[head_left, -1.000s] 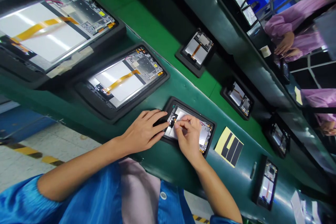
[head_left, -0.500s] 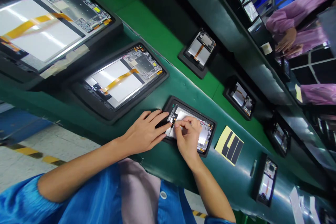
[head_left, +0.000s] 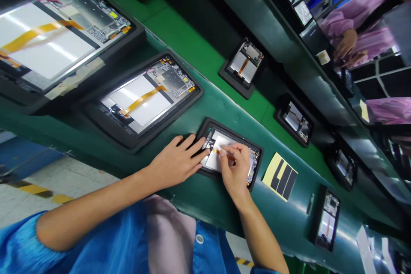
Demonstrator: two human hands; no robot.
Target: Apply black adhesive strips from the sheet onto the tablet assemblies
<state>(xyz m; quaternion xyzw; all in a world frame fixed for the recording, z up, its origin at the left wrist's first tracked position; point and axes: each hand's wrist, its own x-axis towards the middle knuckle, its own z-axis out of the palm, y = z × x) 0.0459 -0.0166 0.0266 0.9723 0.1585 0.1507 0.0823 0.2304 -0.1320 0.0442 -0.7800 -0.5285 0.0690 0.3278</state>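
Observation:
An opened tablet (head_left: 212, 163) lies in a black holder (head_left: 260, 167) on the green bench in front of me. My left hand (head_left: 178, 158) is open, palm down, its fingertips resting on the tablet's left end. Over the tablet's middle, my right hand (head_left: 236, 167) has thumb and index finger pinched at the orange ribbon cable (head_left: 216, 151). Whether those fingertips grip the cable or some small piece is hidden. Circuit boards show past the right hand, at the tablet's right end. To the right lies a yellow backing sheet (head_left: 271, 167) bearing black adhesive strips (head_left: 285, 182).
Another opened tablet (head_left: 144, 100) in a holder sits to the left, with a larger-looking one (head_left: 48, 38) beyond. Several more stand on the bright green strip (head_left: 183, 34) behind. A small slim tool (head_left: 310, 204) lies rightward. A co-worker's hands (head_left: 346, 47) show across the bench.
My right hand has slid a little to the right along the tablet, so more of the orange cable shows. The left hand keeps its place on the tablet's left end.

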